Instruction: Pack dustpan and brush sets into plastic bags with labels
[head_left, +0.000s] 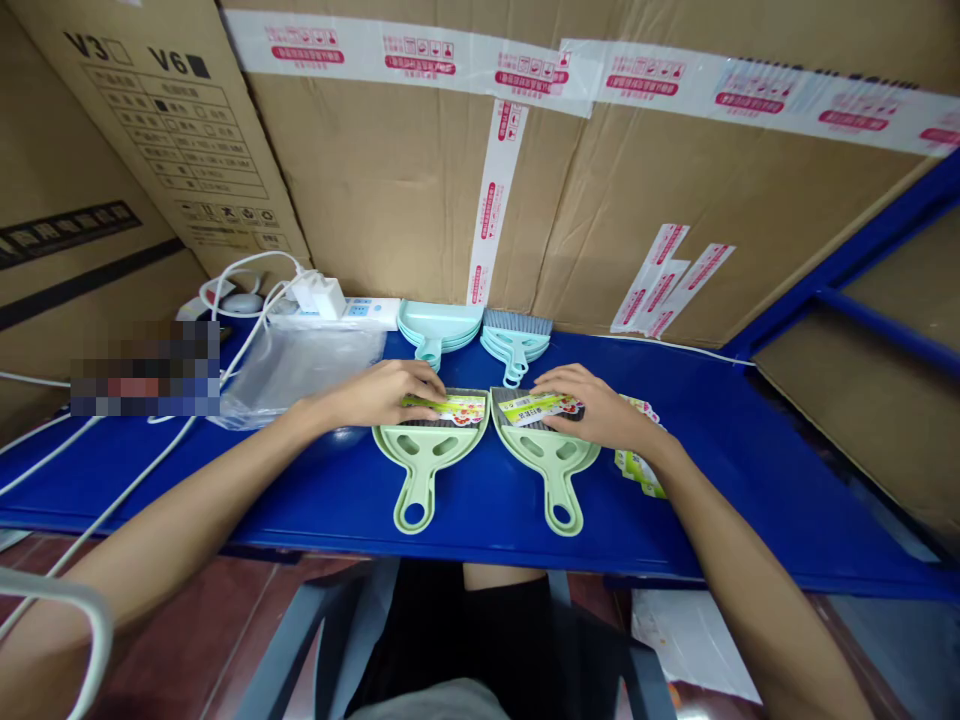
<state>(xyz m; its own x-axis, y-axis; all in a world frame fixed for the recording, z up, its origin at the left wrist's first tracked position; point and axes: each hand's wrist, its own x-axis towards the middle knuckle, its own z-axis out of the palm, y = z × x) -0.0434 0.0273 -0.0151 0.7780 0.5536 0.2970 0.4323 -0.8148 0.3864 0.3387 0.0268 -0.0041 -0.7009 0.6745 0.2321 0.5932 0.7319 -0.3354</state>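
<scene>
Two light green dustpan-and-brush sets lie side by side on the blue table, handles toward me. Over the left set (pixel 427 461) my left hand (pixel 397 393) grips a printed label card (pixel 461 408) between thumb and fingers, against the grey bristles. My right hand (pixel 589 405) pinches another label card (pixel 529 409) on the bristles of the right set (pixel 553 462). More label cards (pixel 637 470) lie partly hidden beneath my right forearm. Behind the sets are stacked pale blue dustpans (pixel 441 325) and pale blue brushes (pixel 516 342).
Clear plastic bags (pixel 300 370) lie at the left of the blue table (pixel 750 500). A power strip (pixel 373 312) with white plugs and cables (pixel 161 465) stands behind them. Large cardboard (pixel 405 170) walls the back. A blue metal frame (pixel 847 265) rises at the right.
</scene>
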